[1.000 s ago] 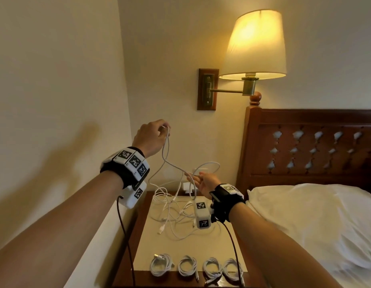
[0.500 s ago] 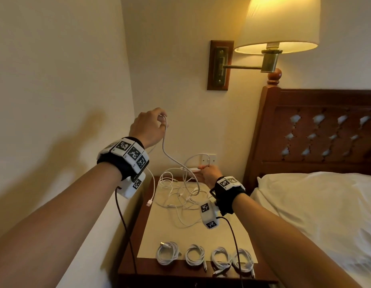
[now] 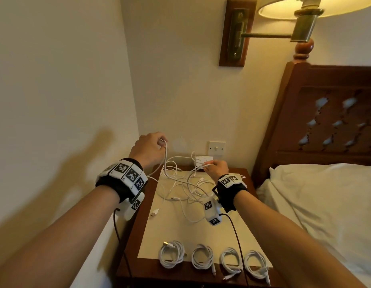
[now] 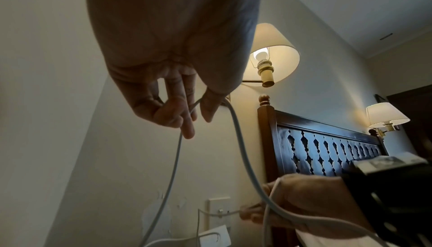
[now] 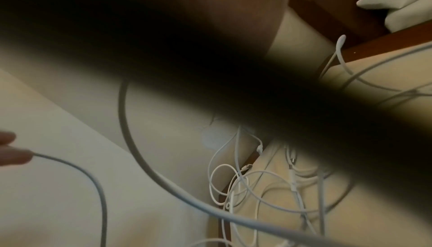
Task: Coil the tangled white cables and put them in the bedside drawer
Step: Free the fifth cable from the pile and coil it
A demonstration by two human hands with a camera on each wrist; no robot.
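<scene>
While the left hand (image 3: 148, 148) is raised near the wall, its curled fingers (image 4: 184, 121) pinch a white cable (image 3: 165, 161) that loops over them and hangs in two strands. Below lies the tangled cable heap (image 3: 180, 188) on the nightstand (image 3: 246, 179), four coiled cables (image 3: 213, 257) at the near edge. The right hand (image 3: 216, 169) pinches a strand above the heap.

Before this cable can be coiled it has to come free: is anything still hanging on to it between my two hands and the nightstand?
Yes. The cable pinched by the left hand and right hand runs down into the tangled pile on the nightstand, where other loops cross it. Four coiled cables lie apart at the front edge. No drawer is visible.
</scene>
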